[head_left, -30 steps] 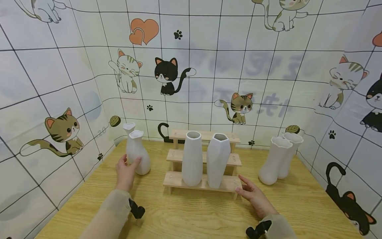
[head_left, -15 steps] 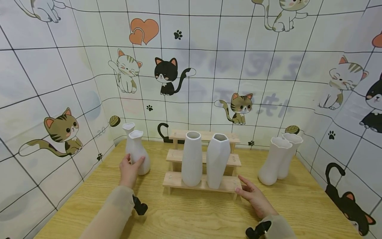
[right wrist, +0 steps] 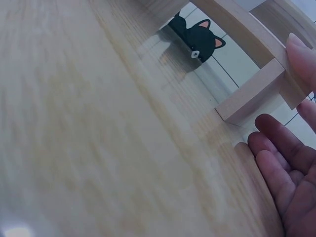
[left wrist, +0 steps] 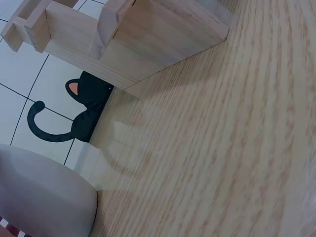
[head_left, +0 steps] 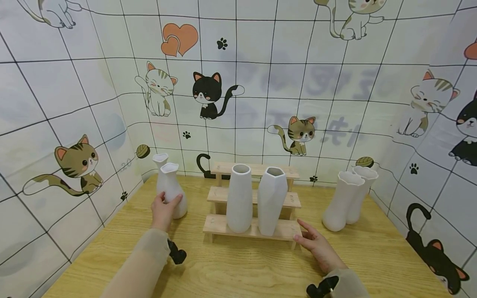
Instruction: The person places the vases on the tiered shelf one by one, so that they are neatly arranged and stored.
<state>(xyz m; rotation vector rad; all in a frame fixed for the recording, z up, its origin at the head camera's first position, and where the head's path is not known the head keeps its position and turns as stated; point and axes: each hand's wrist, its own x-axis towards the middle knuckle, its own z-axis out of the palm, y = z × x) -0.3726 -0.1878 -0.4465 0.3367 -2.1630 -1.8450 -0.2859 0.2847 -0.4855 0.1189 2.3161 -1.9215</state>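
Note:
My left hand [head_left: 162,213] grips the front of two white vases at the left, its thumb across the belly of that wavy-rimmed vase [head_left: 172,186]. The other left vase [head_left: 160,159] stands mostly hidden behind it. In the left wrist view, part of a white vase [left wrist: 44,197] fills the lower left corner. At the middle is a three-tier wooden stand [head_left: 220,223]. A round-mouthed vase [head_left: 239,198] and a faceted vase [head_left: 272,200] stand upright on its lowest step. My right hand [head_left: 320,248] holds that step's right end between thumb and forefinger; the other fingers hang loosely beside it.
Two more white vases with frilled rims, the front one [head_left: 340,203] and the rear one [head_left: 361,196], stand close together at the right of the wooden table [head_left: 238,273]. A cat-print cloth wall [head_left: 253,82] encloses the back and both sides.
The left hand has shifted slightly right and up along the vase, its forearm following. The vase looks unmoved. The right hand stays at the end of the stand.

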